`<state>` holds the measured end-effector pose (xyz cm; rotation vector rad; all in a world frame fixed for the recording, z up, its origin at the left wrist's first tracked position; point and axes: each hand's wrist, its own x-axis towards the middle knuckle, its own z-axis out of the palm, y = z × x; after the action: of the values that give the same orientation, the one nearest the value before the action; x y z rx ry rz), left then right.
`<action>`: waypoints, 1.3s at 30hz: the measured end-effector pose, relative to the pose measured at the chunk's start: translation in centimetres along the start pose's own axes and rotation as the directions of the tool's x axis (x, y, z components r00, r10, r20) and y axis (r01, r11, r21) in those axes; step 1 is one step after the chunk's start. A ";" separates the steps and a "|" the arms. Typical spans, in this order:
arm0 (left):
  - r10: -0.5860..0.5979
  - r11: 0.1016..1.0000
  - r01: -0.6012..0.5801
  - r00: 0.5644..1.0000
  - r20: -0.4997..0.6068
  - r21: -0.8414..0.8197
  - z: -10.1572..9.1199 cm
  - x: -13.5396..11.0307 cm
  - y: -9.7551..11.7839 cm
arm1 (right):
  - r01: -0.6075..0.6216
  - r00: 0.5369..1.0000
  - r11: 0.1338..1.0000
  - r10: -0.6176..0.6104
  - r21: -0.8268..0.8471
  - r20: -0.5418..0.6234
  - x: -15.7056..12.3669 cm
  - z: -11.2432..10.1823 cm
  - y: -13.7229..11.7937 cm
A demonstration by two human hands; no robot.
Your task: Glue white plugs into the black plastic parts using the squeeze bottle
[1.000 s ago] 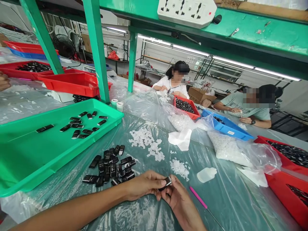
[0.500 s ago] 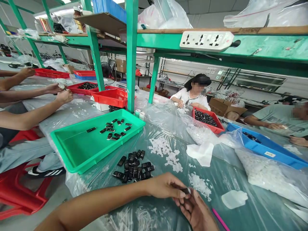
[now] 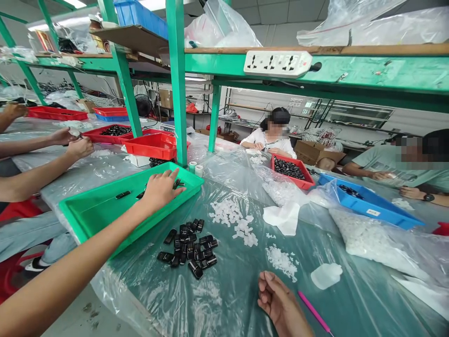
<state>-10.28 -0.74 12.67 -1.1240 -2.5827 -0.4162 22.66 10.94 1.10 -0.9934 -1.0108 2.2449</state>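
Note:
My left hand [image 3: 159, 191] hangs over the right part of a green tray [image 3: 89, 206], palm down with its fingers spread. Several small black plastic pieces lie in the tray, partly hidden behind this hand. On the plastic-covered table in front of the tray is a heap of black pieces [image 3: 189, 245]. My right hand [image 3: 278, 302] rests low over the table, fingers loosely curled and nothing visible in them. Close to it are small white pieces [image 3: 281, 263] and a pink-handled thin tool [image 3: 313, 311].
Further white pieces [image 3: 229, 215] are spread mid-table. A translucent bottle [image 3: 326, 276] lies at right, near a bag of white pieces [image 3: 372, 238] and a blue tray [image 3: 372, 206]. A green shelf frame [image 3: 178, 93] rises behind the tray. Other people sit around the table.
My left hand has left my right hand and moved left and forward over the green tray, its fingers now spread. The dark piece is gone from between my hands. The view has shifted slightly.

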 end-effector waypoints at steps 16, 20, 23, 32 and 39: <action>0.208 0.978 -0.184 0.889 0.408 -0.098 8.0 -3.9 3.9 | -0.059 0.993 0.997 0.064 -0.056 0.098 0.9 -1.3 0.0; 0.336 0.939 -0.260 0.835 0.435 -0.227 8.2 -4.5 4.4 | -0.045 0.997 0.996 0.050 -0.076 0.064 0.5 -0.8 -0.1; 0.392 0.914 -0.292 0.814 0.428 -0.282 7.8 -4.8 5.0 | -0.014 0.998 0.995 0.019 -0.096 0.057 0.4 -0.5 0.0; 0.604 0.788 -0.436 0.685 0.408 -0.435 6.8 -5.9 6.5 | 0.003 0.999 0.988 0.002 -0.153 0.034 0.4 -0.4 0.0; 0.599 0.780 -0.406 0.704 0.382 -0.477 7.3 -6.2 6.8 | 0.038 0.999 0.983 -0.034 -0.180 0.027 0.1 -0.3 -0.2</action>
<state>-2.30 2.39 4.64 -2.3033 -2.4715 -0.5137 22.82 11.28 1.05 -1.0158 -1.2506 2.1707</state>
